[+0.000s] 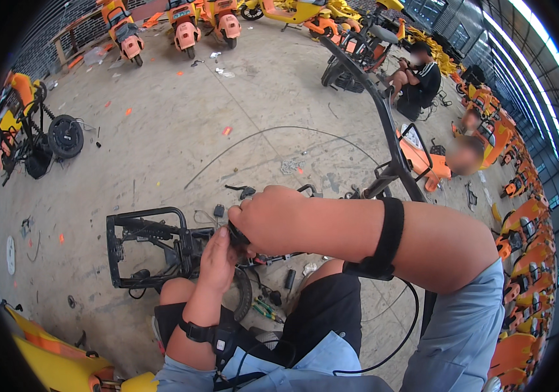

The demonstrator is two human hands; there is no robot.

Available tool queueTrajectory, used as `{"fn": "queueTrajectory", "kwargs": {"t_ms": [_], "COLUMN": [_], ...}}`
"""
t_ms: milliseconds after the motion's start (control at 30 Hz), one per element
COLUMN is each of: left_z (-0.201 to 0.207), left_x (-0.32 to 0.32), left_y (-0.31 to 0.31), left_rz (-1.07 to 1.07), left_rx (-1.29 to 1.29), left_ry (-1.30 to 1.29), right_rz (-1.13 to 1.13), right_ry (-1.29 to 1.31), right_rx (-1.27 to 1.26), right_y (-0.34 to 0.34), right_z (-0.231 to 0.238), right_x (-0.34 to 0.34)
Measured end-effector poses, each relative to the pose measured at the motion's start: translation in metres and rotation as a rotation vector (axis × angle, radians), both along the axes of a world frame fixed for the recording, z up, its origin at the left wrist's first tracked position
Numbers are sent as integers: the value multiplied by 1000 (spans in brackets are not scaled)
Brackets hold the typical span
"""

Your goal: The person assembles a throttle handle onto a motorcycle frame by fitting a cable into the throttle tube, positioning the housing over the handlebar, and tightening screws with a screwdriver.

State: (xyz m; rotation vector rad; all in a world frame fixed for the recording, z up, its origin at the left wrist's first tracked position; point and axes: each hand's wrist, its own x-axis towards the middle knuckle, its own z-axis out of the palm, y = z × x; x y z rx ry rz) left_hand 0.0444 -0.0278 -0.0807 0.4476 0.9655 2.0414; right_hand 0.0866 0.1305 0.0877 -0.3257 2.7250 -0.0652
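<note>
The small black part (236, 232) is near the middle of the frame, grasped by the curled fingers of the right hand (261, 214) and the straighter, pinching fingers of the left hand (217, 262). It is probably light and stiff, perhaps slick, so a pinch near its ends should suit. Its long axis seems to slant from upper left to lower right; which end leads I cannot tell.

your sleeves (459, 320) blue-grey, forearm straps (392, 232) black, part you hold (236, 232) black, frame (113, 251) left of centre black, pliers (266, 310) lower centre green-yellow, scooter (50, 359) lower left yellow, co-worker's top (429, 78) upper right black, white-striped, floor (181, 98) grey
</note>
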Motion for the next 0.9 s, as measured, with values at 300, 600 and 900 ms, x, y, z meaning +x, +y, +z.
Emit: {"fn": "queueTrajectory", "kwargs": {"t_ms": [300,600,900], "left_z": [1,-1,11], "left_x": [0,-4,-3], "left_y": [-7,-13,-12], "left_rz": [-59,4,110], "left_rx": [-31,-224,-425], "left_ry": [44,306,606], "right_rz": [52,89,149], "right_ry": [53,16,31], "right_rx": [-1,23,60], "right_y": [0,-2,-5], "right_z": [-7,-3,-2], "right_x": [5,-1,-4]}}
